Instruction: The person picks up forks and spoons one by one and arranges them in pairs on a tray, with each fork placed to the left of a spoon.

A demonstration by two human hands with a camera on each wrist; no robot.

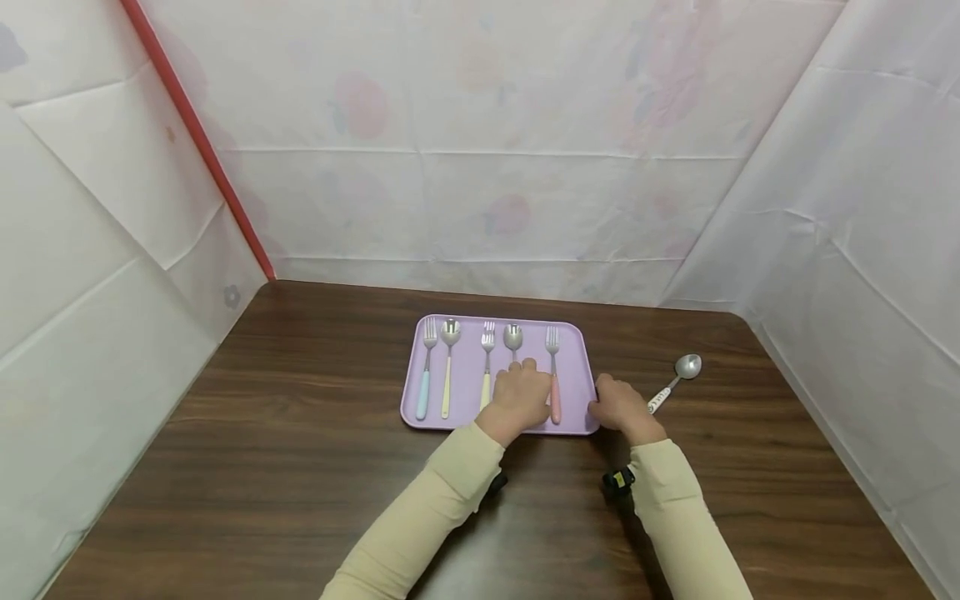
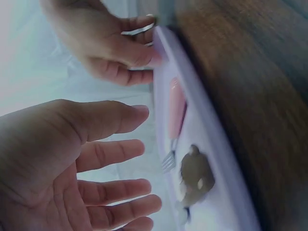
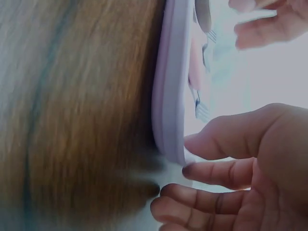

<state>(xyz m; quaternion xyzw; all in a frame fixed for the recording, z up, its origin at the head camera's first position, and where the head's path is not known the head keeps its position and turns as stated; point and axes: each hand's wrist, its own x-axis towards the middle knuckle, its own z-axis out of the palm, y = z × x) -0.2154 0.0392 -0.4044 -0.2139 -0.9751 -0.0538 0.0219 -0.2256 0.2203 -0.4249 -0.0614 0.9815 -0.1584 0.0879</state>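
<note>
A lilac tray lies on the table, holding a blue-handled fork, a spoon with a pale yellow handle, a yellow-handled fork, another spoon and a pink-handled fork. Over the second spoon's handle hovers my left hand, its fingers extended and holding nothing in the left wrist view. A brown piece, too blurred to name, lies beneath it. At the tray's right edge, my right hand pinches the rim between thumb and index finger.
To the right of the tray, a loose spoon with a white patterned handle rests on the dark wooden table. White sheeting stands behind the table and along both sides.
</note>
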